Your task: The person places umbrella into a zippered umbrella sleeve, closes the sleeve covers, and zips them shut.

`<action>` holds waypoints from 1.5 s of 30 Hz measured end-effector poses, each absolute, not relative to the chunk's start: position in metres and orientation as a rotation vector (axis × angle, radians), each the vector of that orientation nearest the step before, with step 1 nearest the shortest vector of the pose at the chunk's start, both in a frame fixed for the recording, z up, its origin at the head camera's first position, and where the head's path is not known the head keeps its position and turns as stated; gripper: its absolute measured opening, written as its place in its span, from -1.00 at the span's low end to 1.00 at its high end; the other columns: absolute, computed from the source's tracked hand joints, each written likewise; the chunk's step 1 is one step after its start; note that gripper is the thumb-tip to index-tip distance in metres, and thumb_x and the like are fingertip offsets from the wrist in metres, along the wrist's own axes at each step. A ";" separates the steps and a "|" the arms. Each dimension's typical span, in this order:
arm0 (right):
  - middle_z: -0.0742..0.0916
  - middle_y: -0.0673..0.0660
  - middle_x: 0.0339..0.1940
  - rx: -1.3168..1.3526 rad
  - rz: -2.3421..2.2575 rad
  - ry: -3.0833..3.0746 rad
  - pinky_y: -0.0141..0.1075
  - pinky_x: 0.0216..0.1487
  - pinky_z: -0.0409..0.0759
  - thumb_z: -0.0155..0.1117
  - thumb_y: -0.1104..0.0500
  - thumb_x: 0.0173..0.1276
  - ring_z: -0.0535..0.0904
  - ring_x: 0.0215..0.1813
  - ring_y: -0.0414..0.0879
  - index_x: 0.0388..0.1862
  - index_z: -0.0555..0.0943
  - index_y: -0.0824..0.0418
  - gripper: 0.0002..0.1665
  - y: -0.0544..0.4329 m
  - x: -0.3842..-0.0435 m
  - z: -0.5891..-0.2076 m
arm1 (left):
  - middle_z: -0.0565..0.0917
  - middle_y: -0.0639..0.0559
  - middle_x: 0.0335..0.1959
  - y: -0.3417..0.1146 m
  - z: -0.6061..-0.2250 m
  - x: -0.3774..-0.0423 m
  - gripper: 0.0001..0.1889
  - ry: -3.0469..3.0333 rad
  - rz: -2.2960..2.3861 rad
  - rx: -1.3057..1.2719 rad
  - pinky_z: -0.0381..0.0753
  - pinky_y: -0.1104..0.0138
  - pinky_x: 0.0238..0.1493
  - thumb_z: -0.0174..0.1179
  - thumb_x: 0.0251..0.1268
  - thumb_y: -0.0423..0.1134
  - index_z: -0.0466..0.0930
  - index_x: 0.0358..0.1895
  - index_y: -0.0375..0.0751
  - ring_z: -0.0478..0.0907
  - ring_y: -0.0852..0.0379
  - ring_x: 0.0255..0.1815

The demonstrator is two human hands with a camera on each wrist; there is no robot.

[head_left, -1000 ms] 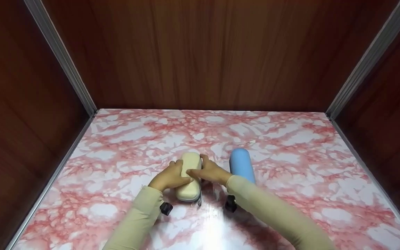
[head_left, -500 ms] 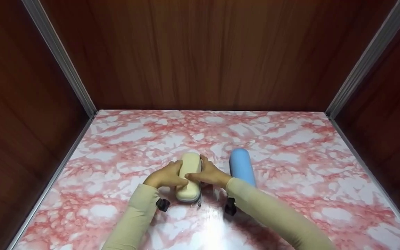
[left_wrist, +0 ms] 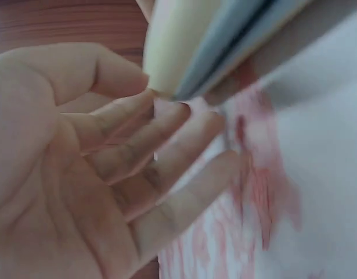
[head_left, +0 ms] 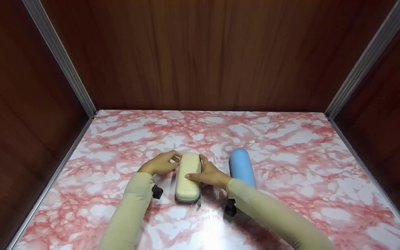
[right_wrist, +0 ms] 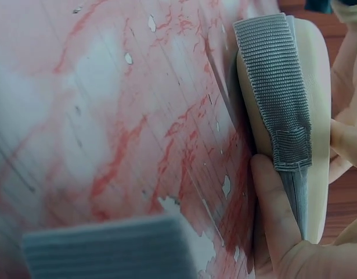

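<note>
A cream hard-shell zippered case (head_left: pixel 187 189) lies lengthwise on the table. My right hand (head_left: pixel 211 174) grips it, thumb across the top and fingers along its right side. The right wrist view shows a grey woven strap (right_wrist: pixel 274 87) at the case's zipped edge, with a right finger (right_wrist: pixel 276 197) against that edge. Beside the case's far left end is my left hand (head_left: pixel 160 164). Seen in the left wrist view, its palm is exposed and its fingers (left_wrist: pixel 184 195) extend loosely, thumb tip right at the case's end. The case's underside is hidden.
A blue case (head_left: pixel 242 166) lies to the right, partly behind the right forearm. The pink-and-white marbled table (head_left: pixel 290 146) is walled by dark wood panels (head_left: pixel 200 55). Small black cameras (head_left: pixel 157 191) sit at the wrists. A grey ribbed strip (right_wrist: pixel 108 250) shows low in the right wrist view.
My left hand has let go of the cream case, its thumb leaving the top, and moved left and slightly away toward the far end. The right hand and both cases stay nearly in place.
</note>
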State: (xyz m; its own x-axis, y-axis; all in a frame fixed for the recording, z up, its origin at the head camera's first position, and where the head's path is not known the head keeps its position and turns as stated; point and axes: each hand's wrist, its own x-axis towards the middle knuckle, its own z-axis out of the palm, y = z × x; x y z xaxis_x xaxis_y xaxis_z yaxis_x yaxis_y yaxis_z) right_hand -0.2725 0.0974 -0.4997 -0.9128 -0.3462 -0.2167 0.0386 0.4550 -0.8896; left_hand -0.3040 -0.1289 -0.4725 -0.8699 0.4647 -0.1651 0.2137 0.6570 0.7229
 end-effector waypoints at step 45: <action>0.45 0.42 0.34 -0.282 -1.529 2.299 -0.10 0.23 0.49 0.49 -0.10 0.24 0.47 0.26 0.10 0.61 -0.17 0.38 0.33 0.098 -0.274 -0.506 | 0.72 -0.04 -0.41 -0.096 -0.503 -0.351 -0.88 2.950 0.964 0.518 0.62 0.13 -0.15 0.24 0.35 -0.37 0.78 -0.25 -0.23 0.62 0.04 -0.34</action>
State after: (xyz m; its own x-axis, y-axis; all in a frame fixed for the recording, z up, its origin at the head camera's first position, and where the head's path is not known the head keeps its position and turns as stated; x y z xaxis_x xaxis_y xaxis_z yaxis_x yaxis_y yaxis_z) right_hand -0.2737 0.0980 -0.5061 -0.9138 -0.3598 -0.1885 0.0347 0.3933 -0.9187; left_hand -0.3508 -0.0960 -0.5028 -0.9457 0.3074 0.1054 0.3104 0.7581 0.5735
